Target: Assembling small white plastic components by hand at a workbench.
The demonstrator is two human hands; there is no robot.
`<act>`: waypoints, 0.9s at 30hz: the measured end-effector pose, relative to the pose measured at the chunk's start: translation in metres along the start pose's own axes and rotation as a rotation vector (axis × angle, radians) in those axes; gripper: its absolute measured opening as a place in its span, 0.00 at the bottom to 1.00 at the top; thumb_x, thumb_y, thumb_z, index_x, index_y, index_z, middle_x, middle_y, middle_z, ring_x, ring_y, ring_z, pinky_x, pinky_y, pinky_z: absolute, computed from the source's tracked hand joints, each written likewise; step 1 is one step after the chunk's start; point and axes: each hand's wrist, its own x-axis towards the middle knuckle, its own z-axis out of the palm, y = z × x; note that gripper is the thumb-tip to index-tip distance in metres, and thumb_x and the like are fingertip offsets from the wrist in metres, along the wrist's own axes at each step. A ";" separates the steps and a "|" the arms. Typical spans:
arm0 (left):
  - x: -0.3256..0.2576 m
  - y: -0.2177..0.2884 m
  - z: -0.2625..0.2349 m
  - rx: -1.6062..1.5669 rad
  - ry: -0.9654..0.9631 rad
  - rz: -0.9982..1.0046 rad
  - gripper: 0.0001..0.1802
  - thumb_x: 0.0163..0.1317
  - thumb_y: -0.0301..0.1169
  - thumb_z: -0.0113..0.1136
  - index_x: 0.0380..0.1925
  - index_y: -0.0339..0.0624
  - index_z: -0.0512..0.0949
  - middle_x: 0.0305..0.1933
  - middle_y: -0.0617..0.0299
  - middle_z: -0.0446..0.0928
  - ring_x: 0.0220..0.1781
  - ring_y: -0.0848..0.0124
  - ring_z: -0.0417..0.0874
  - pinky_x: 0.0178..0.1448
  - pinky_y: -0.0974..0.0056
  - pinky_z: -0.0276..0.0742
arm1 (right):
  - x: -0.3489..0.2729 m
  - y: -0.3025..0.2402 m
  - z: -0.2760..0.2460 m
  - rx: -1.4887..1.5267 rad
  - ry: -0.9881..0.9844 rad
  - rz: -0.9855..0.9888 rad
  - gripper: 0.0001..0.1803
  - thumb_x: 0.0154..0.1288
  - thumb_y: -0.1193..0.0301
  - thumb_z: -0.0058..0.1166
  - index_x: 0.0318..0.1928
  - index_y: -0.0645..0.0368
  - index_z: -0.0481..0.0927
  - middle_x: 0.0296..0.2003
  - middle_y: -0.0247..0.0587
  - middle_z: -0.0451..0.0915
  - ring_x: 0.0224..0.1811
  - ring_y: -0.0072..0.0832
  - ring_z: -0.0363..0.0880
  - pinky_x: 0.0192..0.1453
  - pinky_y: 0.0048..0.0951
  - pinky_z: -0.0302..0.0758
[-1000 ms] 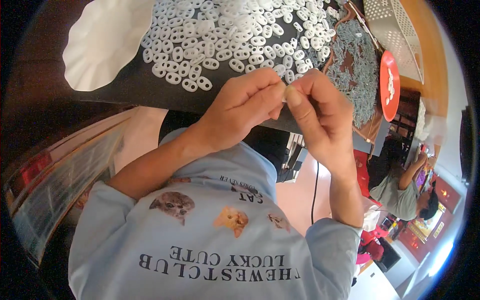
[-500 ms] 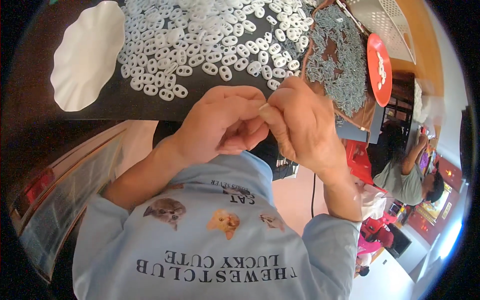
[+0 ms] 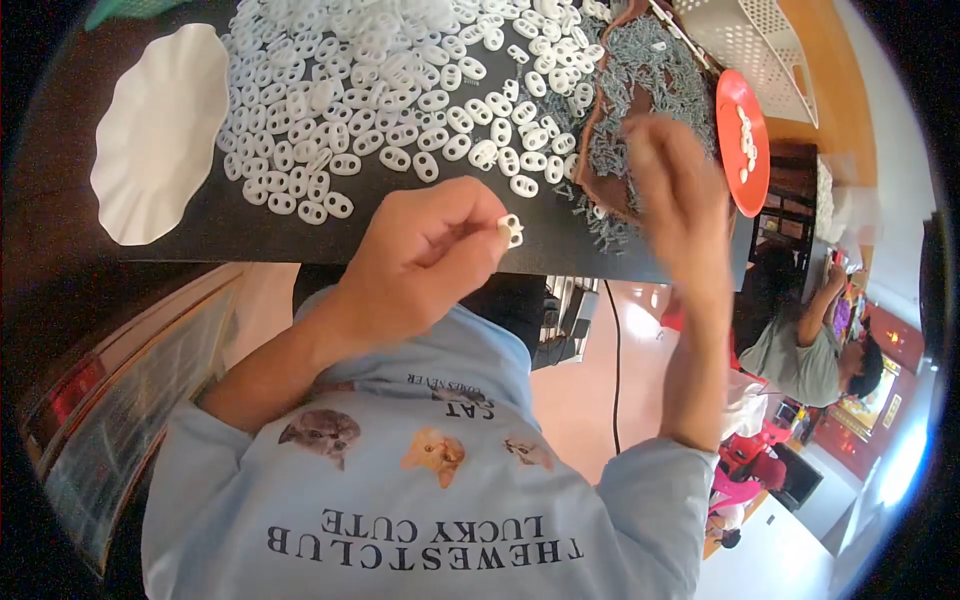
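My left hand (image 3: 425,250) pinches a small white plastic piece (image 3: 514,231), an oval with two holes like a cord lock, between thumb and fingers above the table's near edge. To the right, my right hand (image 3: 685,215) hovers at the near side of a heap of small grey parts (image 3: 655,80) that look like springs. Motion smears its fingers, so whether they grip anything is hidden. Beyond my left hand, many matching white two-hole pieces (image 3: 360,120) spread across the dark table (image 3: 235,238).
A white wavy-edged tray (image 3: 160,140) lies at the left. At the right are a red plate (image 3: 735,192) with several white pieces (image 3: 746,145) and a white perforated basket (image 3: 750,40). Another person (image 3: 795,355) sits farther right. A black cable (image 3: 614,370) hangs below the table edge.
My hands, which were together, have separated. The right hand has moved up and right to the grey heap, while the left keeps hold of the white piece, now visible.
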 end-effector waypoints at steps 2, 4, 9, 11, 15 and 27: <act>0.001 0.004 0.002 -0.053 0.029 -0.053 0.04 0.63 0.24 0.51 0.29 0.35 0.72 0.22 0.72 0.68 0.24 0.86 0.63 0.26 0.77 0.60 | 0.021 0.042 -0.015 -0.152 0.036 -0.095 0.11 0.67 0.75 0.43 0.47 0.61 0.75 0.36 0.48 0.75 0.34 0.41 0.76 0.39 0.33 0.72; 0.003 0.003 0.004 -0.041 0.046 -0.065 0.06 0.62 0.25 0.51 0.27 0.35 0.73 0.22 0.71 0.69 0.25 0.86 0.64 0.27 0.76 0.61 | 0.036 0.068 -0.016 -0.305 0.027 -0.104 0.12 0.66 0.76 0.44 0.48 0.59 0.75 0.37 0.48 0.74 0.36 0.42 0.75 0.40 0.34 0.72; 0.007 0.001 0.002 -0.012 0.019 -0.070 0.06 0.62 0.25 0.52 0.26 0.35 0.73 0.22 0.71 0.69 0.24 0.86 0.65 0.26 0.76 0.61 | 0.042 0.089 -0.010 -0.550 -0.007 -0.062 0.15 0.63 0.78 0.45 0.50 0.54 0.74 0.37 0.48 0.72 0.39 0.44 0.74 0.40 0.36 0.71; 0.008 -0.002 0.000 -0.003 0.027 -0.077 0.06 0.62 0.24 0.52 0.27 0.35 0.73 0.21 0.71 0.69 0.24 0.86 0.64 0.26 0.76 0.61 | 0.033 0.077 -0.014 -0.449 -0.085 -0.135 0.15 0.63 0.78 0.45 0.50 0.55 0.74 0.37 0.48 0.72 0.38 0.44 0.74 0.41 0.37 0.70; 0.010 -0.008 0.000 0.006 -0.001 -0.017 0.04 0.61 0.23 0.50 0.28 0.35 0.73 0.21 0.72 0.69 0.23 0.86 0.64 0.25 0.76 0.60 | 0.026 0.077 -0.018 -0.353 -0.087 -0.142 0.13 0.63 0.76 0.46 0.48 0.56 0.74 0.35 0.48 0.72 0.37 0.44 0.73 0.41 0.37 0.70; 0.013 -0.014 -0.002 0.054 -0.036 0.071 0.05 0.61 0.23 0.50 0.27 0.35 0.71 0.19 0.72 0.66 0.22 0.86 0.62 0.24 0.75 0.58 | 0.032 0.091 -0.029 -0.464 -0.110 -0.033 0.07 0.62 0.74 0.50 0.40 0.63 0.74 0.34 0.47 0.73 0.34 0.41 0.75 0.38 0.34 0.70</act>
